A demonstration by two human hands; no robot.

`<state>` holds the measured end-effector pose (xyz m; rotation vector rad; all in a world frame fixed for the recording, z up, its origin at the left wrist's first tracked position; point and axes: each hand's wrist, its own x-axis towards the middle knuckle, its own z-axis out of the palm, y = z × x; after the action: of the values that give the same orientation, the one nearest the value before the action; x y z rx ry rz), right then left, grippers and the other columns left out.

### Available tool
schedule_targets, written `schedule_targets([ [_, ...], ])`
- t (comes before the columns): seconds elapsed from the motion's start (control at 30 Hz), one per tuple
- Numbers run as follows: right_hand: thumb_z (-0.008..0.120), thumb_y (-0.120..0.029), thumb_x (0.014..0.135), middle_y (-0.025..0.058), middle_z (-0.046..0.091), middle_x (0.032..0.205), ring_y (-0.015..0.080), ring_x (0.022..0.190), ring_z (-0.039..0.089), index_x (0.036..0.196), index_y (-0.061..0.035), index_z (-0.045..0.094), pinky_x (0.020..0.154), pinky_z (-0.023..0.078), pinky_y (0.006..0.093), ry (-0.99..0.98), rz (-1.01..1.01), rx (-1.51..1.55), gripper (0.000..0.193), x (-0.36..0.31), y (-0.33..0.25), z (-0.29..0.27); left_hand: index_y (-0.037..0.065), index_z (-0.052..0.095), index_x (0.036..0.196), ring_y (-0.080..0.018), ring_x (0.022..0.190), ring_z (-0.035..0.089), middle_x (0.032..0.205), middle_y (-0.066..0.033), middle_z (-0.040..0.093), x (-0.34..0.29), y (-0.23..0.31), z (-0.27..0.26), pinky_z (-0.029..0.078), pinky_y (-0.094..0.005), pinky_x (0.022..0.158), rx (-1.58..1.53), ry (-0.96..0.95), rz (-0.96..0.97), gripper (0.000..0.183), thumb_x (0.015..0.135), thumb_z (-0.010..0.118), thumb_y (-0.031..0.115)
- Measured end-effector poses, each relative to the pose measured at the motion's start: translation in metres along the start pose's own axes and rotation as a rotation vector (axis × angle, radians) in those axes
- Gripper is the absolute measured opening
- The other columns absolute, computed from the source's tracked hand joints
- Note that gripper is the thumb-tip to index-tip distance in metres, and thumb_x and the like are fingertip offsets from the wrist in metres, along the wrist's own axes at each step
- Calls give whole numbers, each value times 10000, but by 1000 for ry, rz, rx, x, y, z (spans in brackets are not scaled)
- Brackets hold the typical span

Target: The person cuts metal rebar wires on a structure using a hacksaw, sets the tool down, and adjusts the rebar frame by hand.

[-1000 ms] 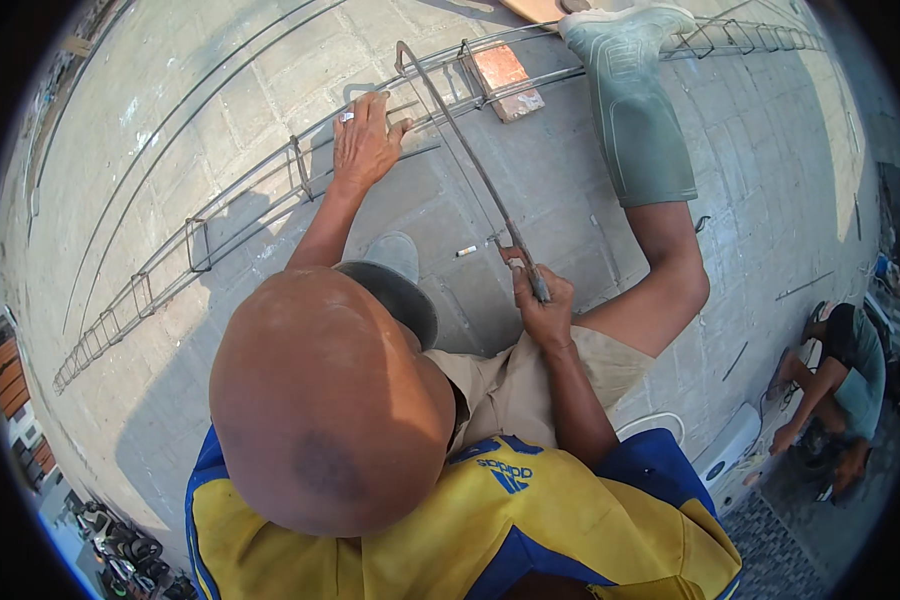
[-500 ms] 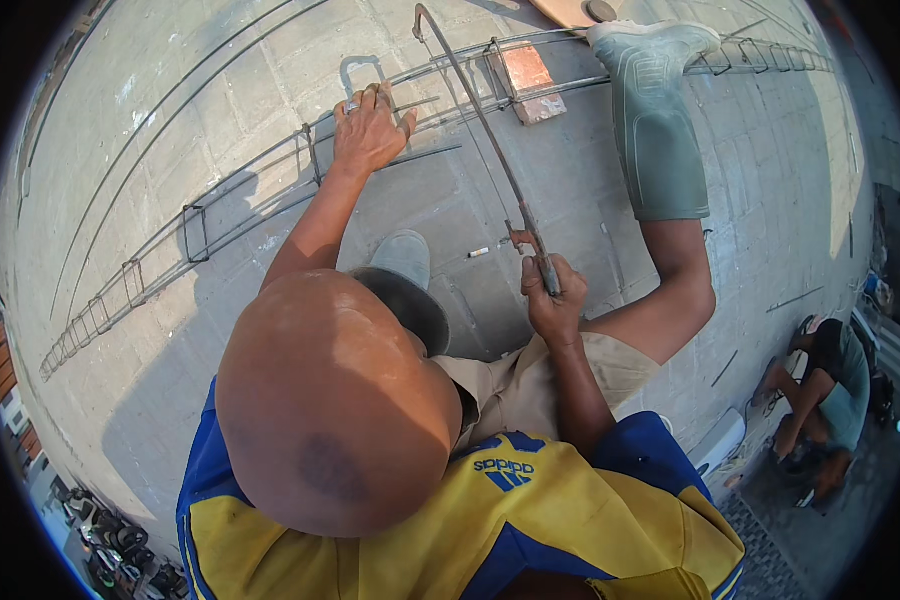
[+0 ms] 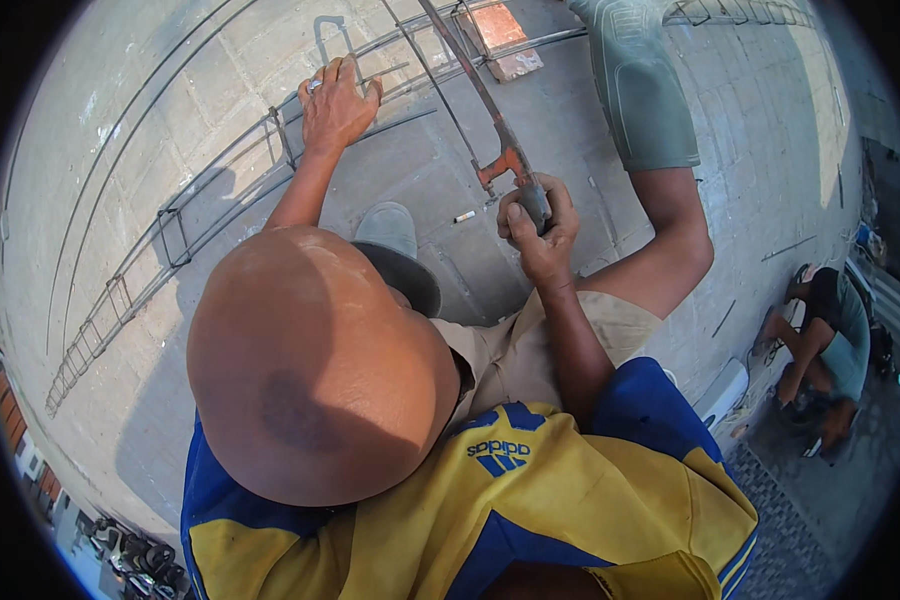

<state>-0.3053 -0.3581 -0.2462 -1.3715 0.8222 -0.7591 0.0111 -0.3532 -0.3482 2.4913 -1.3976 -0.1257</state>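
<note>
My left hand reaches forward, its fingers curled over the bars of a long rebar cage lying across the paving. Short bar ends stick out just right of that hand. In my right hand is the handle of a hacksaw, with the thumb closed over it. The saw's frame and thin blade slant away over the cage, and the far end runs out of view at the top. Whether the blade touches a bar, I cannot tell. A reddish brick lies at the cage, right of the saw.
My right boot is by the cage's right part; my left boot is between my arms. Loose bars curve along the left. A cigarette stub lies beside the saw handle. Another person crouches at the right, near a pale object.
My right hand has pushed the hacksaw forward, and the saw has turned so frame and blade show wider apart. My left hand keeps its place on the cage. The whole view has shifted slightly.
</note>
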Motion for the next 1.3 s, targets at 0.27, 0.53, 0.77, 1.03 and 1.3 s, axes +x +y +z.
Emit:
schedule_targets([
  [0.27, 627, -559, 877, 156, 609, 974, 211, 856, 623, 1391, -16, 391, 788, 515, 379, -218, 198, 741, 784, 11, 1, -26, 79, 486, 1440, -313, 1389, 419, 1480, -152, 479, 8, -5, 12, 219, -534, 1154, 51, 61, 8, 646, 936, 493, 482],
  [0.53, 506, -656, 926, 190, 585, 1168, 306, 1079, 613, 1490, -26, 303, 954, 485, 490, -306, 381, 1041, 870, 16, 12, -38, 66, 487, 1443, -319, 1400, 405, 1491, -154, 468, 7, -6, 6, 224, -526, 1159, 79, 35, 7, 644, 934, 498, 462],
  [0.77, 444, -648, 955, 194, 583, 1229, 308, 1122, 605, 1473, -20, 331, 963, 488, 521, -175, 427, 868, 822, 3, 24, -32, -2, 456, 1445, -295, 1434, 345, 1513, -160, 430, -5, -10, 13, 223, -497, 1172, 53, 6, 74, 666, 945, 493, 436],
  [1.03, 488, -635, 937, 254, 418, 1464, 390, 1309, 469, 1503, 16, 261, 1064, 402, 545, -101, 420, 1180, 892, 16, 22, -39, 15, 460, 1449, -295, 1398, 401, 1496, -165, 454, 2, -10, 9, 234, -474, 1168, 51, 3, 89, 658, 945, 508, 436],
  [1.3, 426, -547, 1004, 203, 428, 1458, 324, 1307, 469, 1504, -13, 236, 1091, 380, 456, -134, 318, 1307, 756, 34, -5, -54, -18, 532, 1369, -325, 1351, 448, 1429, -201, 506, 30, 19, -28, 294, -472, 1134, 58, 91, 165, 559, 960, 520, 362],
])
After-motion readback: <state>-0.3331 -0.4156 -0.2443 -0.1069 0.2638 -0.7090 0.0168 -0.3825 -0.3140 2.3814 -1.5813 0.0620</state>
